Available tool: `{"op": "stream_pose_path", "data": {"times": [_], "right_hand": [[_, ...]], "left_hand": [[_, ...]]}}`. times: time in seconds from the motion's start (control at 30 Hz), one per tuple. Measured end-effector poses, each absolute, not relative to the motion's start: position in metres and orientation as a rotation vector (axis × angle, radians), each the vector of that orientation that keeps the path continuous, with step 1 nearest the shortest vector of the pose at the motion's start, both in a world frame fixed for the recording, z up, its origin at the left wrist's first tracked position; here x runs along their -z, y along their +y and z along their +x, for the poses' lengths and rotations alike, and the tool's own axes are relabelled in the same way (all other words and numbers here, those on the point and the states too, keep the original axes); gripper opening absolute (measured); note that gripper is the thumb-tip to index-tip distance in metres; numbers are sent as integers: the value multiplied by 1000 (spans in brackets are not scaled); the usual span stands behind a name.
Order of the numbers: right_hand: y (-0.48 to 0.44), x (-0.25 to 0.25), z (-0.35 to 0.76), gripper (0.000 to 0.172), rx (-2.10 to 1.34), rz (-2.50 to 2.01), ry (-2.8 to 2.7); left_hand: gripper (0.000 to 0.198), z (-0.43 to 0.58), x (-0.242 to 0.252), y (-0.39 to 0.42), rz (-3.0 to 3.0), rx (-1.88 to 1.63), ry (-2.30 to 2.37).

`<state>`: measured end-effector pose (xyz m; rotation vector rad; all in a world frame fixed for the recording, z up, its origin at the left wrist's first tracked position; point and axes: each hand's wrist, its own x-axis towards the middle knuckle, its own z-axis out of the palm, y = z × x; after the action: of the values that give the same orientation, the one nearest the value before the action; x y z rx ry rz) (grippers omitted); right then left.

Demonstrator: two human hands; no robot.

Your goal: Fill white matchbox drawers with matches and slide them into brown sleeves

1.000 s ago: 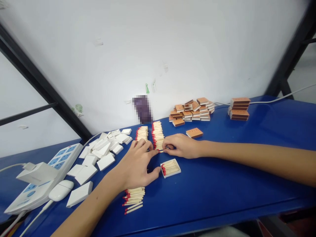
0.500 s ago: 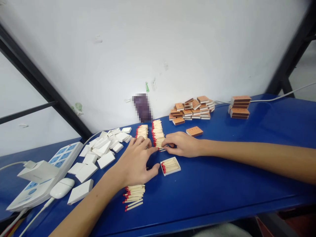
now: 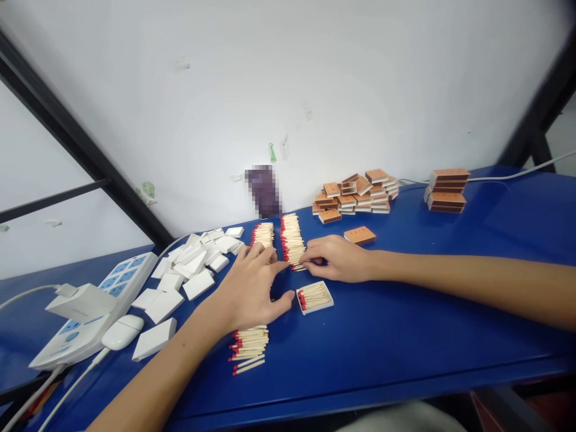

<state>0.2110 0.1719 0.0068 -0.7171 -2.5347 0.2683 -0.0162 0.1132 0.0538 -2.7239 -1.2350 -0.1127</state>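
Two rows of red-tipped matches (image 3: 292, 240) lie on the blue table (image 3: 405, 336). My left hand (image 3: 252, 291) rests there with its fingers spread, fingertips on the near end of the rows. My right hand (image 3: 335, 258) pinches at the near end of the right row, fingers closed on a few matches. A small white tray (image 3: 315, 297) part-filled with matches sits just in front of both hands. Another loose bundle of matches (image 3: 249, 348) lies by my left wrist.
White inner trays (image 3: 193, 270) are scattered at the left, beside a power strip (image 3: 90, 312) with a plug and a white earbud case (image 3: 122, 332). Orange matchbox sleeves (image 3: 355, 195) are piled at the back, one single (image 3: 360, 234), a stack (image 3: 447, 191) at right.
Both hands stay at the near end of the match rows; the fingers shifted slightly. The view drifted a little, so everything sits somewhat further right and higher.
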Motion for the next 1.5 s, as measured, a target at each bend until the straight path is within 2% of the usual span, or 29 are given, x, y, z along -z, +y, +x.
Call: {"op": "stream_pose_path", "data": {"times": [1.5], "right_hand": [[173, -6, 213, 25, -260, -650, -2552]], "left_hand": [[47, -15, -52, 112, -2743, 72, -1218]]}}
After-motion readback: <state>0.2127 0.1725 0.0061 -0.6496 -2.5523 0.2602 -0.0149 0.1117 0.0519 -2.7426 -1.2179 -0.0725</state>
